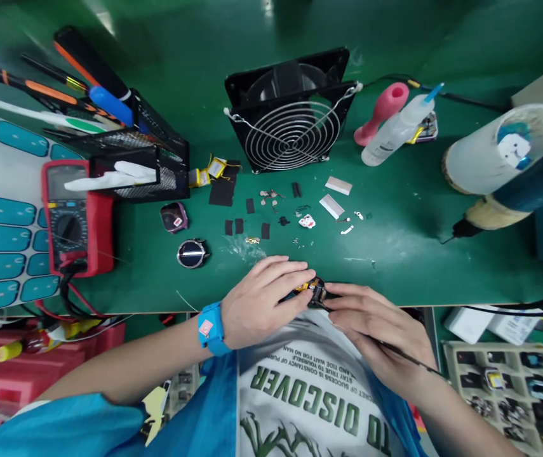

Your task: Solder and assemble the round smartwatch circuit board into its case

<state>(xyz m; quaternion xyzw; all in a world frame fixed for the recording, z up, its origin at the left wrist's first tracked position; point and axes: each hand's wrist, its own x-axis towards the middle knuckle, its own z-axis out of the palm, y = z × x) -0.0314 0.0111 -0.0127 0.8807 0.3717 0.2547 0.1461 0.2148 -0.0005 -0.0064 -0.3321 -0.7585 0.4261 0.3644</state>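
At the table's front edge, close to my body, my left hand (264, 301) closes its fingers round a small black electronic device (317, 291) with yellow parts inside, perhaps an opened watch case. My right hand (378, 327) grips a thin dark tool (407, 357) that looks like tweezers; its tip reaches the device. The fingers cover much of the device. Beyond my left hand lie a round watch (192, 253) and a rounded square watch (174, 217). Small black pads (265, 230), a white piece with red marks (307, 221) and tiny loose parts are scattered in front of the hands.
A black fan (293, 117) with a wire guard stands at the back. On the left are a red multimeter (73, 219) and a mesh tool holder (171, 165). A dropper bottle (395, 133), white cup (500, 152) and electric screwdriver (495, 209) are right; a parts tray (504, 393) lies lower right.
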